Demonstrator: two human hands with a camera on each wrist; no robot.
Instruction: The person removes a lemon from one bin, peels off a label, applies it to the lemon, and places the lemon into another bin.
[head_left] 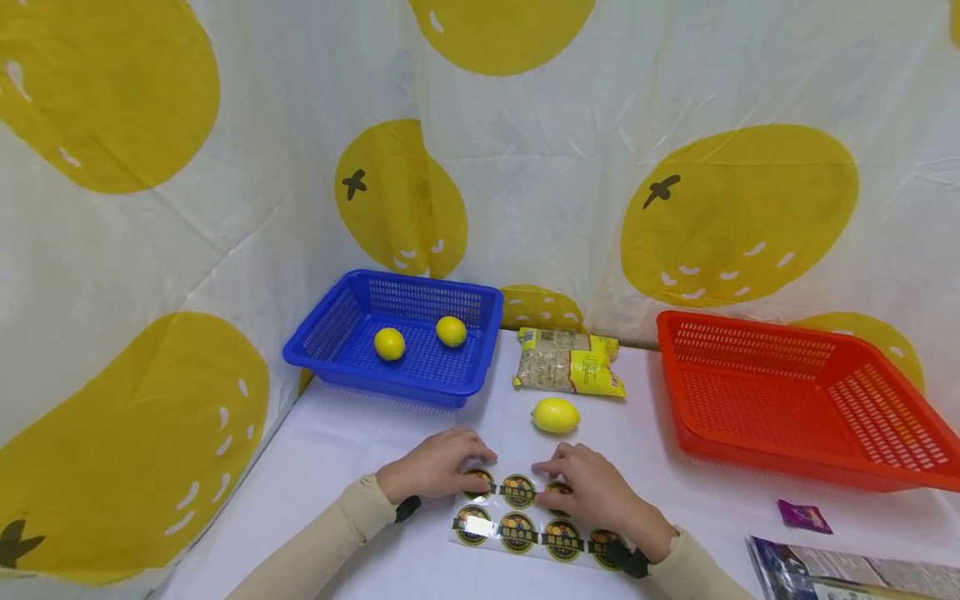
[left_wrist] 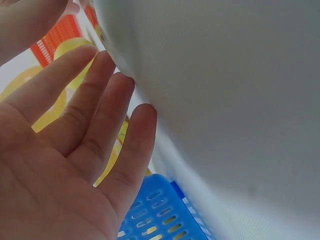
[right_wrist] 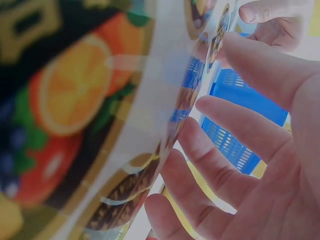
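Head view: both hands rest on a sticker sheet point(head_left: 525, 521) lying flat on the desk point(head_left: 360, 442) near the front edge. The left hand point(head_left: 435, 467) covers the sheet's far-left corner, at about 10 o'clock from its centre; the right hand point(head_left: 596, 492) lies over its far-right part, at about 2 o'clock. Progress, as a judgement: two lemons point(head_left: 389, 343) point(head_left: 451, 331) already sit apart in the blue basket point(head_left: 330, 333) at 11 o'clock, whether labelled cannot be told; a third lemon point(head_left: 556, 415) lies bare on the desk just beyond the hands at 12 o'clock, and no sticker appears lifted, so most of the work seems left. The red basket point(head_left: 810, 467) at 2 o'clock holds nothing visible. Pose: both forearms come in low from the near edge, palms down, fingers gently bent and pointing inward towards each other. Grip: the left wrist view shows the left fingers point(left_wrist: 95, 125) almost straight and together, pressing rather than clasping; the right wrist view shows the right fingers point(right_wrist: 220, 165) spread and slightly curved along the sheet's edge, with no pinch visible. A grain packet point(head_left: 567, 361) lies beyond the lemon, a purple sachet point(head_left: 803, 515) at 4 o'clock.
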